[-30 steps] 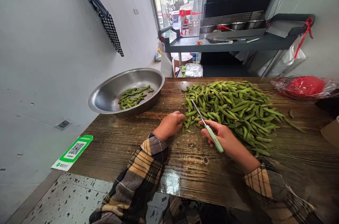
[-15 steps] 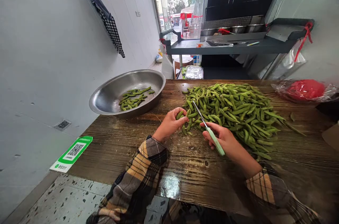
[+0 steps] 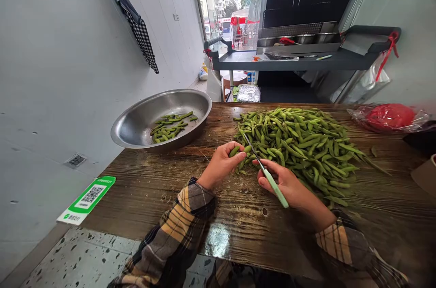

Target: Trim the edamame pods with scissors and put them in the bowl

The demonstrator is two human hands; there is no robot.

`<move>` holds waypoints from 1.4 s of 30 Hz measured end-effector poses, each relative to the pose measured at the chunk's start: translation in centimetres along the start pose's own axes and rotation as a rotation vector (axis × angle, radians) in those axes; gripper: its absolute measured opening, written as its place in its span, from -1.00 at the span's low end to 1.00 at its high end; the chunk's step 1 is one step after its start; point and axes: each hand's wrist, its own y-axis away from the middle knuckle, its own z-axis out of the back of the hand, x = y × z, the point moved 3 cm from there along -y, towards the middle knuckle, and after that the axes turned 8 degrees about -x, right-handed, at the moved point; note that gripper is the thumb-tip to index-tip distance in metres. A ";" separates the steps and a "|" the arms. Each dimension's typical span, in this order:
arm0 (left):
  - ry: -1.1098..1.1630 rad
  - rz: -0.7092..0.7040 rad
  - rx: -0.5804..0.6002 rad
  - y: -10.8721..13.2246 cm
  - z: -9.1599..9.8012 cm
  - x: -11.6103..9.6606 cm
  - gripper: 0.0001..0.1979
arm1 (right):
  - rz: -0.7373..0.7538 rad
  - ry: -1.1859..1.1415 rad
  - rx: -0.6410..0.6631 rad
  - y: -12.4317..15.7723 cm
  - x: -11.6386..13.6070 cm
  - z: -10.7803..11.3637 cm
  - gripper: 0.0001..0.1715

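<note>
My left hand (image 3: pixel 221 164) is closed, with a green edamame pod (image 3: pixel 234 151) pinched between thumb and fingers. In my right hand (image 3: pixel 286 184) is a pair of scissors (image 3: pixel 275 188) with pale green handles, seen nearly edge-on. Its dark blades point up and left, right beside the pod at my left fingertips; whether they touch it I cannot tell. A large heap of edamame pods (image 3: pixel 299 142) lies on the wooden table just beyond both hands. Several pods (image 3: pixel 166 131) rest in the bottom of a wide steel basin (image 3: pixel 131 136) at the table's left.
A red bundle in clear plastic (image 3: pixel 390 116) lies at the table's right side. The wooden table (image 3: pixel 153 188) has a green QR-code card (image 3: pixel 90 199) at its left edge. Behind stands a grey cart (image 3: pixel 289 64) with metal bowls behind its top. A white wall closes the left side.
My left hand has shifted slightly right with the pod. The scissors have moved a little left and down, closing the gap between blades and left fingers.
</note>
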 end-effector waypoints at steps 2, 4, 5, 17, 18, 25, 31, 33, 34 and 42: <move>-0.053 -0.016 0.019 0.2 -0.3 -0.1 -0.76 | -0.001 0.010 -0.001 0.0 0.0 0.0 -0.35; -0.086 -0.033 0.031 0.3 -0.4 -0.2 -0.76 | -0.005 0.017 -0.001 0.0 0.0 -0.1 -0.34; -0.095 -0.040 0.034 0.3 -0.5 -0.3 -0.76 | -0.007 0.023 -0.003 0.1 0.0 -0.1 -0.33; -0.213 -0.048 0.016 0.0 0.4 -0.8 -0.78 | 0.011 0.030 -0.043 0.0 -0.3 0.1 -0.36; -0.236 -0.064 0.014 -0.1 0.5 -0.8 -0.78 | 0.010 0.026 -0.040 -0.1 -0.3 0.1 -0.36; -0.414 -0.186 -0.012 -0.4 1.0 -1.1 -0.83 | 0.011 0.015 0.002 0.1 0.2 0.0 -0.41; -0.330 -0.111 0.028 -0.6 1.5 -0.6 -0.83 | -0.049 -0.028 0.050 0.1 -0.1 -0.1 -0.44; -0.161 -0.038 0.022 -0.7 1.4 -0.2 -0.81 | -0.094 -0.079 0.047 0.0 -0.4 -0.2 -0.40; -0.053 0.003 0.011 -0.7 1.3 0.0 -0.79 | -0.116 -0.111 0.041 -0.1 -0.4 -0.3 -0.37; 0.411 0.106 -0.099 -0.5 0.7 0.2 -0.76 | -0.038 -0.142 0.019 0.0 -0.5 -0.4 -0.43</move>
